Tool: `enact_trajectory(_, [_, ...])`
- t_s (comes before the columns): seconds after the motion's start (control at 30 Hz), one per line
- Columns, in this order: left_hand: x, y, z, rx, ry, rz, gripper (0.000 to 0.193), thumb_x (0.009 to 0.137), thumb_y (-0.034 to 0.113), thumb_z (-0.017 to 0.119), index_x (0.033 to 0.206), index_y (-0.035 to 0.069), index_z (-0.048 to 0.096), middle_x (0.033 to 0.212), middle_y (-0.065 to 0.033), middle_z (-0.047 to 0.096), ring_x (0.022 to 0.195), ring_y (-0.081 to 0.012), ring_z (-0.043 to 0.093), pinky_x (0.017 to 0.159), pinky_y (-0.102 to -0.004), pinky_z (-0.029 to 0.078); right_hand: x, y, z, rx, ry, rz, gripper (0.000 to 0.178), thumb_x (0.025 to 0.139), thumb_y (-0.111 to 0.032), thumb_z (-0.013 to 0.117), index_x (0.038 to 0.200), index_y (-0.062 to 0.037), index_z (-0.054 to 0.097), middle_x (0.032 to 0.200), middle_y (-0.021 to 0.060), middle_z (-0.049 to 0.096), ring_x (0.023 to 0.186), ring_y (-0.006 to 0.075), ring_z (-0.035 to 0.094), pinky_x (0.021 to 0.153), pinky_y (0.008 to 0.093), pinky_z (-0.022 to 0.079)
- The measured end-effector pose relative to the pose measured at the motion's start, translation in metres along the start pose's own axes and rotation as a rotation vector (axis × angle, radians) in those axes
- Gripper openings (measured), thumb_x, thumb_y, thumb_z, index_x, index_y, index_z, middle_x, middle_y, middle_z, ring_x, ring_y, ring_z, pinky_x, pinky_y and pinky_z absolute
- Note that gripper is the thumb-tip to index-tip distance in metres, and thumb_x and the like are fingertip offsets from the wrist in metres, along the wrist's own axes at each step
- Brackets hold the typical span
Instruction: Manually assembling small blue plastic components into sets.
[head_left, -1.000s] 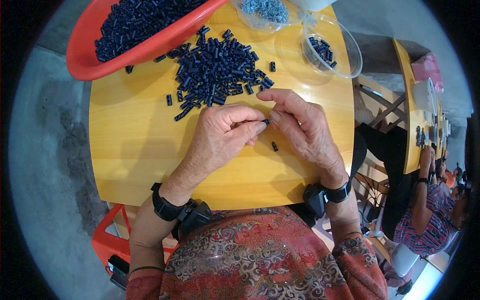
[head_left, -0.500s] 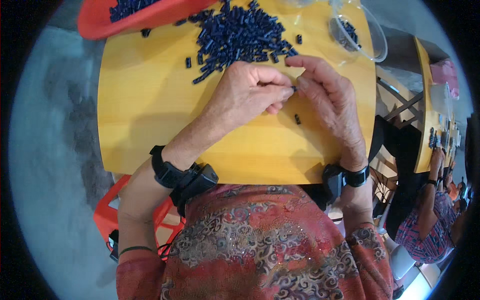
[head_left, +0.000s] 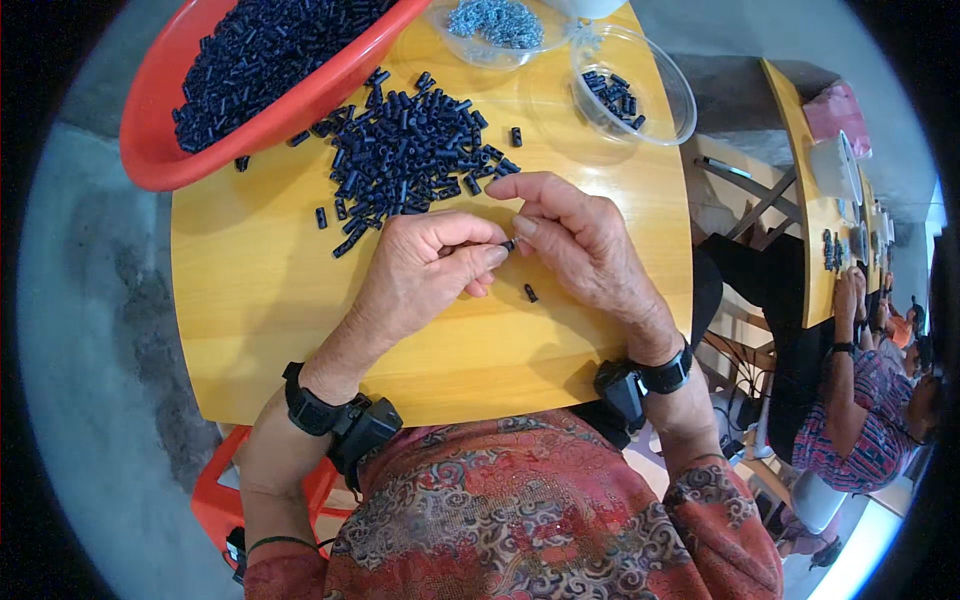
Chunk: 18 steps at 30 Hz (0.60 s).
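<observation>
My left hand (head_left: 410, 265) pinches a small dark blue plastic tube (head_left: 509, 245) between thumb and forefinger, its end poking out. Close against that end is my right hand (head_left: 585, 245), its thumb bent toward the tube and its forefinger stretched out above. The right fingers are closed, and whatever lies in them is too small to make out. One loose dark piece (head_left: 530, 292) rests on the yellow table (head_left: 300, 330) just below the hands. Beyond the left hand spreads a pile of dark blue tubes (head_left: 410, 150).
A red basin (head_left: 150, 150) full of dark tubes stands at the far left. Far off are a clear bowl of small light-blue or silvery parts (head_left: 495, 25) and a clear tub (head_left: 680, 105) holding several dark pieces. Another person (head_left: 860, 420) sits at a second table on the right.
The view has shifted, so the table sits lower and more of the basin and bowls shows. Both hands keep nearly the same hold, close together at the tube.
</observation>
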<state>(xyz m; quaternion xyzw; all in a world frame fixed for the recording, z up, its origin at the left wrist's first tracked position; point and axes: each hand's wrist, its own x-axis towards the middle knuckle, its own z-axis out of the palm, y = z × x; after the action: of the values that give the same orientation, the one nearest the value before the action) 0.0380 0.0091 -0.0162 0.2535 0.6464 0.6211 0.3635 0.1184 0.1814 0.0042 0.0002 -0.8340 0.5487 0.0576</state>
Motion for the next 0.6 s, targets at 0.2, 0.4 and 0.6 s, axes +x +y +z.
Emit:
enact_trajectory(0.2, [0.0006,-0.0007,-0.0024,0.010,-0.024,0.004,0.011,0.085,0.007,0.063,0.090,-0.003,0.066,0.068,-0.0032,0.063,0.058,-0.0067,0.059,0.054,-0.0211,0.049,0.0017,-0.0026,-0.0011,-0.015,-0.028,-0.008,0.026,0.086,-0.006,0.055,0.112,-0.0028,0.056,0.070,0.0118,0.061,0.064,0.0190,0.063,0.059,0.0300,0.049])
enact_trajectory(0.4, [-0.0013,-0.0003,-0.0022,0.001,-0.019,-0.025,0.011,0.085,0.007,0.063,0.090,-0.003,0.066,0.067,-0.0029,0.063,0.058,-0.0067,0.059,0.053,-0.0211,0.049,-0.0010,-0.0029,0.0030,-0.108,-0.005,-0.073,0.028,0.084,-0.006,0.058,0.111,-0.0040,0.055,0.074,0.0148,0.064,0.068,0.0284,0.066,0.060,0.0346,0.051])
enact_trajectory(0.6, [-0.0019,0.0008,-0.0020,0.051,-0.027,0.011,0.010,0.085,0.005,0.063,0.088,-0.003,0.066,0.067,-0.0024,0.062,0.058,-0.0068,0.059,0.054,-0.0212,0.049,-0.0025,-0.0062,0.0056,-0.302,-0.010,-0.145,0.031,0.083,-0.001,0.059,0.114,-0.0043,0.058,0.078,0.0144,0.064,0.069,0.0243,0.065,0.061,0.0304,0.049])
